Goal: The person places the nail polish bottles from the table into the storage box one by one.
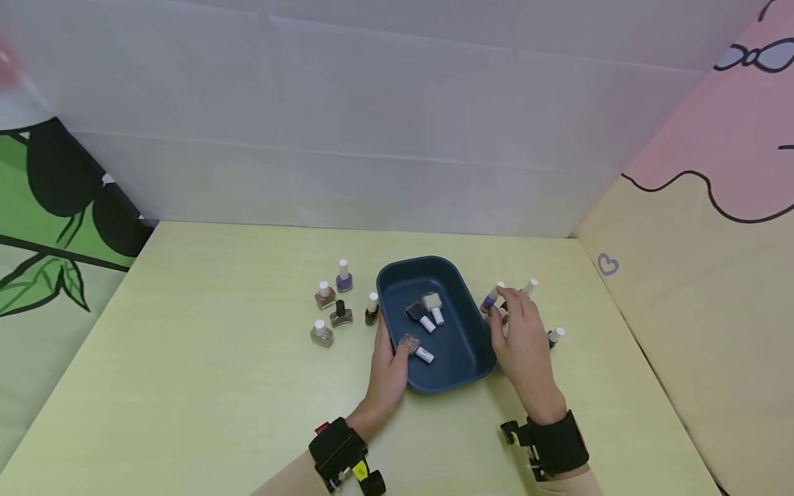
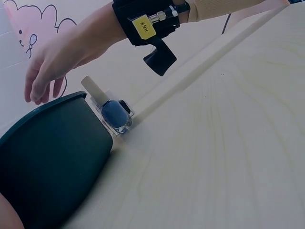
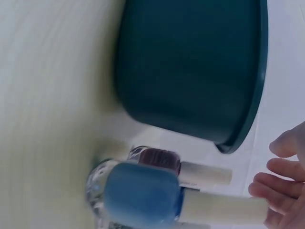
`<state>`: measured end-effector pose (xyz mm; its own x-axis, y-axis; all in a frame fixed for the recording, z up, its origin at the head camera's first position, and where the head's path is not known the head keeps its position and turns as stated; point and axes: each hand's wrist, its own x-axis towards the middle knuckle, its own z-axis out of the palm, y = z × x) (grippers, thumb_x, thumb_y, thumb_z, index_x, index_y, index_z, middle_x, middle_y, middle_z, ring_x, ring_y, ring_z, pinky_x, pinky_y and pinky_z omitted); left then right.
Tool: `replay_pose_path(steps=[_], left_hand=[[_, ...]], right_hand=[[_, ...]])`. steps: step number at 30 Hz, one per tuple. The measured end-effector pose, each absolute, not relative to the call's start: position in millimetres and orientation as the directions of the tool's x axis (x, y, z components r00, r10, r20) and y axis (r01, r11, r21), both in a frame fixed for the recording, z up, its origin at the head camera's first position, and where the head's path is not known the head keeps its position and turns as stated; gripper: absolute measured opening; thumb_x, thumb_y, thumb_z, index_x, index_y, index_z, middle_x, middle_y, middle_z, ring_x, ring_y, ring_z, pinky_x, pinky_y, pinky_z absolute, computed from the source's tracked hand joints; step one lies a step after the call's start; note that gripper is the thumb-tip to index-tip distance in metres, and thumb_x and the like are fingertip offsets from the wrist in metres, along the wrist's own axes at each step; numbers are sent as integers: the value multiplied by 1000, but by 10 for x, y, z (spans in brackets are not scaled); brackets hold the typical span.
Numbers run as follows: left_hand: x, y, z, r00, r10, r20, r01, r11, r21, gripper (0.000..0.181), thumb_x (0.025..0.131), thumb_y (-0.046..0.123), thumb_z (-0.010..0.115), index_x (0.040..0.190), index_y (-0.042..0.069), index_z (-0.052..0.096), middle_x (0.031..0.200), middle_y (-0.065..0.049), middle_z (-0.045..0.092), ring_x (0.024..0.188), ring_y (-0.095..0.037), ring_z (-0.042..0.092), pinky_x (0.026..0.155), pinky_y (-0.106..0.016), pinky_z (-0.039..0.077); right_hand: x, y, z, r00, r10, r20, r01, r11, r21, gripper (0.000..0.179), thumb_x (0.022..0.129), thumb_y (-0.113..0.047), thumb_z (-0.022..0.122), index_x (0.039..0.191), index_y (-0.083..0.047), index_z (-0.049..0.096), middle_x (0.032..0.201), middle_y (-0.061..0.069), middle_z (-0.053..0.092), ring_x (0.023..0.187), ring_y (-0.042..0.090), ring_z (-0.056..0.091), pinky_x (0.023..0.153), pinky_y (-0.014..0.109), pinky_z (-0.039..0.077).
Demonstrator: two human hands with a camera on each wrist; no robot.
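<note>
A dark blue plastic bin (image 1: 455, 351) sits on the table, with several nail polish bottles lying inside, among them a black one (image 1: 416, 311) and a glittery pinkish one (image 1: 409, 342). My left hand (image 1: 389, 372) grips its left wall, thumb over the rim. To the right of the bin, my right hand (image 1: 522, 344) hovers over a group of upright bottles, fingers loosely bent and holding nothing. Its fingertips are close to a purple nail polish bottle (image 1: 489, 301). A blue nail polish bottle (image 3: 143, 195) stands beside the bin, mostly hidden by the hand in the head view.
Left of the bin stand several nail polish bottles, including a purple one (image 1: 344, 281), a clear one (image 1: 321, 335) and a dark one (image 1: 371, 313). Another dark bottle (image 1: 554, 337) is right of my right hand. A white sheet (image 1: 397, 138) closes off the table's back edge.
</note>
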<state>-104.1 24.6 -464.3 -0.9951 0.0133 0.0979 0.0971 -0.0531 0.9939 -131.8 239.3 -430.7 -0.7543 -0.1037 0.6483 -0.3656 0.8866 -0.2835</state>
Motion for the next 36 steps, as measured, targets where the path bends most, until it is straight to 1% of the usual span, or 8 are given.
replay_pose_path(steps=[5, 9, 14, 20, 25, 30, 33, 36], left_hand=[[-1052, 247, -4657, -993, 14, 121, 120, -55, 991, 70, 97, 5, 42, 155, 16, 4, 159, 0, 4, 142, -22, 8, 114, -46, 15], [-1048, 244, -4670, -993, 7, 120, 120, -44, 992, 69, 97, 5, 43, 154, 14, 5, 159, -3, 5, 142, -22, 8, 114, -46, 15], [-1046, 239, -4683, -992, 3, 125, 125, -44, 991, 70, 96, 0, 41, 154, 12, 4, 159, -4, 5, 142, -23, 9, 114, -47, 16], [-1052, 240, -4696, -992, 7, 129, 129, -39, 991, 70, 96, -1, 40, 154, 11, 3, 159, -8, 4, 142, -24, 8, 114, -47, 16], [-1052, 238, -4682, -994, 15, 110, 109, -29, 994, 70, 97, 1, 41, 154, 12, 3, 159, -3, 3, 142, -22, 8, 114, -45, 16], [-1045, 227, -4673, -995, 23, 99, 98, -44, 994, 69, 98, 7, 43, 154, 13, 3, 159, -1, 3, 142, -22, 8, 114, -44, 16], [-1044, 223, -4673, -994, 22, 106, 105, -48, 993, 70, 97, 8, 44, 154, 12, 4, 159, -3, 4, 142, -22, 8, 114, -45, 16], [-1051, 224, -4675, -993, 21, 115, 114, -41, 993, 69, 97, 5, 43, 154, 11, 4, 159, -7, 3, 142, -23, 7, 114, -46, 16]], right_hand=[[-1325, 2466, -4364, -760, -74, 646, -311, 913, -263, 32, 86, -13, 62, 113, 5, 61, 102, 20, 61, 89, 33, 55, 72, 47, 49], [-1324, 2486, -4399, -796, -50, 603, -251, 934, -255, 27, 85, -15, 63, 105, 4, 65, 91, 17, 64, 78, 32, 56, 63, 45, 47], [-1320, 2483, -4418, -826, -29, 564, -204, 947, -249, 25, 84, -16, 65, 100, 3, 67, 83, 15, 65, 69, 30, 56, 54, 44, 45], [-1334, 2481, -4413, -856, -9, 517, -167, 951, -260, 23, 86, -16, 64, 100, 3, 68, 82, 14, 67, 67, 28, 57, 53, 43, 46], [-1346, 2478, -4399, -881, 14, 474, -135, 951, -279, 22, 88, -15, 63, 100, 2, 68, 83, 15, 68, 67, 26, 58, 53, 41, 48], [-1354, 2478, -4395, -885, 13, 465, -132, 952, -277, 22, 89, -16, 62, 100, 2, 69, 85, 16, 68, 68, 27, 59, 53, 42, 49], [-1359, 2487, -4397, -880, 2, 474, -137, 956, -259, 21, 89, -16, 62, 99, 1, 69, 86, 16, 69, 69, 28, 60, 54, 43, 50], [-1360, 2499, -4392, -874, -14, 486, -147, 960, -237, 20, 89, -16, 62, 98, 1, 69, 86, 17, 69, 69, 30, 61, 53, 44, 50]])
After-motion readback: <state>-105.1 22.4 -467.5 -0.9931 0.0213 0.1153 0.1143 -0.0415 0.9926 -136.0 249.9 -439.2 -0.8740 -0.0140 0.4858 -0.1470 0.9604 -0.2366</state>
